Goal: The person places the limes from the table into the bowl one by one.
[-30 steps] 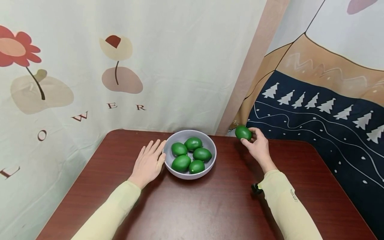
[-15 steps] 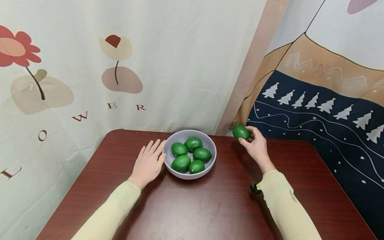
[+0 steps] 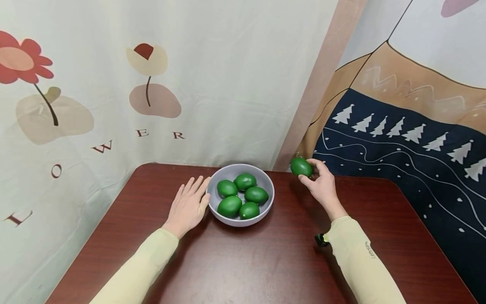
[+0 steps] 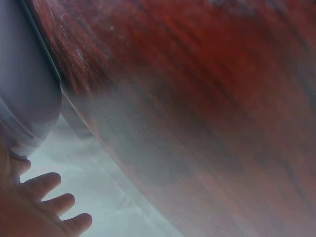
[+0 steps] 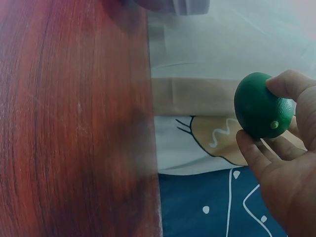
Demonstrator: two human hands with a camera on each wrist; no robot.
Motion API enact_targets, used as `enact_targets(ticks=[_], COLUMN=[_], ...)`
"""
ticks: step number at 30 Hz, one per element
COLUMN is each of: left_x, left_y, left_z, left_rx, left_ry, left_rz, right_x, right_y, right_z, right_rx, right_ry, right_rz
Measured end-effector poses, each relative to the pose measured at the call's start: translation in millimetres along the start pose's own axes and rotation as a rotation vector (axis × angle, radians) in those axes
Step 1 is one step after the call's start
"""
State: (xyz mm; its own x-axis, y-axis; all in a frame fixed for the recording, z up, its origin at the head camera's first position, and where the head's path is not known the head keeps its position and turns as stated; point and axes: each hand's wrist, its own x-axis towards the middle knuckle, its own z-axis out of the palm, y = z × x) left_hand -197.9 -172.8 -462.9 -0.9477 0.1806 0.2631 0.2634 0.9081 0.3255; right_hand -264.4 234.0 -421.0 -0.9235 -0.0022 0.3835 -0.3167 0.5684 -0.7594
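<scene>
A grey bowl [image 3: 241, 222] stands near the table's back edge with several green limes [image 3: 229, 207] inside. My left hand [image 3: 187, 209] rests against the bowl's left side, its fingers straight. In the left wrist view those fingers [image 4: 47, 186] are spread close by the bowl's wall [image 4: 29, 64]. To the right of the bowl, my right hand [image 3: 322, 185] pinches another lime [image 3: 301, 167] between thumb and fingertips, raised over the back of the table. The right wrist view shows this lime [image 5: 261, 106] with its pale stem spot, the thumb on top and the fingers beneath.
The brown wooden table [image 3: 243, 266] ends just behind the bowl. A pale curtain [image 3: 228, 84] with printed flowers and letters hangs behind it, and a dark blue cloth [image 3: 379, 143] with white trees hangs at the right. A black strap piece [image 3: 321, 240] sits at the right wrist.
My right hand has moved slightly left with the lime, nearer the bowl. The left hand and the bowl stay in place.
</scene>
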Motion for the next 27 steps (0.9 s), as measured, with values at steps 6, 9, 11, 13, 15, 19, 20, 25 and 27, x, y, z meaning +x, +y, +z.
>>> enact_targets(ticks=[6, 9, 11, 13, 15, 19, 20, 25, 27], left_x=[1.3, 1.4, 1.6, 1.8, 2.0, 1.8, 1.6, 0.8, 0.6], left_y=[0.8, 0.8, 1.0, 1.3, 1.8, 2.3, 2.5, 2.2, 1.7], left_z=[-1.3, -2.0, -2.2, -2.3, -2.5, -2.8, -3.0, -3.0, -2.5], left_rx=[0.002, 0.001, 0.003, 0.004, 0.004, 0.003, 0.002, -0.003, -0.004], left_ry=[-0.003, -0.004, -0.003, -0.003, -0.006, -0.014, -0.016, -0.018, -0.017], left_rz=[0.004, 0.005, 0.006, 0.005, 0.003, -0.003, -0.005, -0.007, -0.005], right_x=[0.0, -0.1, -0.4, -0.8, -1.5, -2.8, -3.0, -4.4, -5.2], right_y=[-6.0, -9.4, -11.6, -13.7, -15.9, -19.9, -20.8, -24.8, -26.3], right_z=[2.0, 3.6, 4.5, 5.1, 5.6, 6.8, 7.1, 9.0, 9.7], right_rx=[0.034, 0.041, 0.045, 0.044, 0.045, 0.044, 0.046, 0.061, 0.069], right_ry=[-0.001, -0.004, -0.01, -0.018, -0.026, -0.045, -0.05, -0.069, -0.077], right_rz=[-0.034, -0.044, -0.045, -0.045, -0.046, -0.059, -0.063, -0.084, -0.096])
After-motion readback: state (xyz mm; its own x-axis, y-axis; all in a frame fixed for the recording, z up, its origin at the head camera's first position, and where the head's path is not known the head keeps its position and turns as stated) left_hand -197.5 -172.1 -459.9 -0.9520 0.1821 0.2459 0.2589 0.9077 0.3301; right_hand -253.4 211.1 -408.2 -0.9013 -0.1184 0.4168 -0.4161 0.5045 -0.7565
